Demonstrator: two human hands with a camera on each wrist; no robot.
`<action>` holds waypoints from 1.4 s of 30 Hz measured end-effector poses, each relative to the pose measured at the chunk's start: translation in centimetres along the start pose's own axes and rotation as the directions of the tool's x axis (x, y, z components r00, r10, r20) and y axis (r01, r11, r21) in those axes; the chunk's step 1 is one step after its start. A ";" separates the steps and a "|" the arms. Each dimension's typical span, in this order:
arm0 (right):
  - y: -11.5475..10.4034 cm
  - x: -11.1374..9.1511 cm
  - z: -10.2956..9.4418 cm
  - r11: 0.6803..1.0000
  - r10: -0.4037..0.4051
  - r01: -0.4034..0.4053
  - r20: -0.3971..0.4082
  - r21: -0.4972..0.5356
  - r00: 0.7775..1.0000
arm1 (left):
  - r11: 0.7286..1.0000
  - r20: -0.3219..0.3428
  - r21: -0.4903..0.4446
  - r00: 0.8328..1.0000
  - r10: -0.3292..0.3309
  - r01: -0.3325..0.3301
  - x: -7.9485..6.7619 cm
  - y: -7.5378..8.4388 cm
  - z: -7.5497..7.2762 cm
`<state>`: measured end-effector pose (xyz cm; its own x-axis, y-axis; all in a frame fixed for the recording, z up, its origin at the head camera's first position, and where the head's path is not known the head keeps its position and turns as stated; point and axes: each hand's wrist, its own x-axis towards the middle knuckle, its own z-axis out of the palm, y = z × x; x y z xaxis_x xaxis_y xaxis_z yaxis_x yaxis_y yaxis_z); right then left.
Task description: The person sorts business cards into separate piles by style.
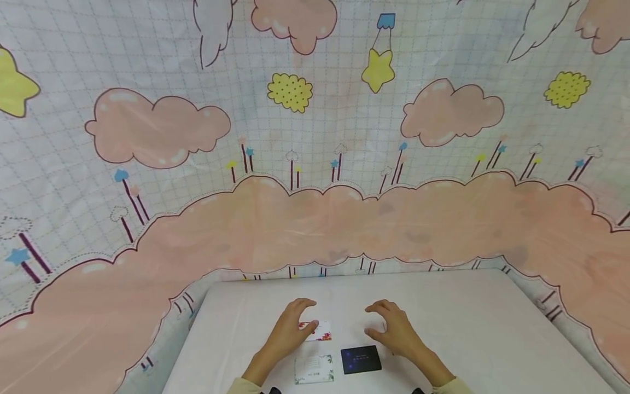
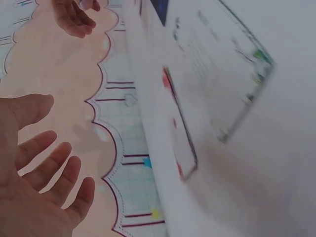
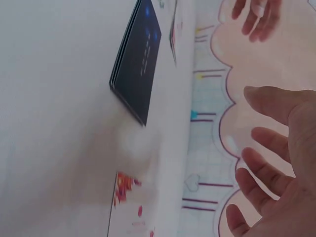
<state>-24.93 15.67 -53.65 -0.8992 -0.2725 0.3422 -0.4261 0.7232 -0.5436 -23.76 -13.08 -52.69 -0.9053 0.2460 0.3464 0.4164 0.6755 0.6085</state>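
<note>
My left hand [image 1: 290, 331] hovers with fingers apart and bent in a loose curve, holding nothing. It partly covers a white card with red flowers [image 1: 322, 331] in the head view. Nearer to me lies a white card with green leaf corners [image 1: 314, 370]. Beside that sits a small stack of dark blue-black cards [image 1: 361, 360], its layered edge showing in the right wrist view. My right hand [image 1: 396, 330], equally loose and without a hold, is above and right of the dark stack. Another white card with red-orange flowers [image 3: 133, 207], mostly hidden by this hand in the head view, lies beyond the stack.
The cards lie on a white-covered table [image 1: 443, 306]. Behind it and along its sides hangs a patterned cloth [image 1: 315, 224] with pink clouds and yellow stars. The table's far edge meets this cloth.
</note>
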 end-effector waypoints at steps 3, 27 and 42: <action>0.7 -0.4 -1.0 0.999 0.033 -0.033 -0.016 0.006 0.999 | 0.999 -0.010 -0.014 0.999 0.038 -0.038 1.0 1.1 0.6; 5.2 -4.3 -3.4 0.971 0.237 -0.237 -0.024 0.013 0.971 | 0.989 0.109 -0.148 0.994 0.023 -0.007 6.1 7.0 9.6; 7.0 -5.3 -2.6 0.961 0.272 -0.271 0.020 -0.043 0.962 | 0.999 0.146 -0.034 0.989 0.021 -0.016 7.9 6.4 14.0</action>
<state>-22.92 23.83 -57.33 -0.9831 -0.0780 0.1656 -0.1613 0.7968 -0.5823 -29.44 2.88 -56.07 -0.8989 0.3589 0.2512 0.4337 0.6472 0.6270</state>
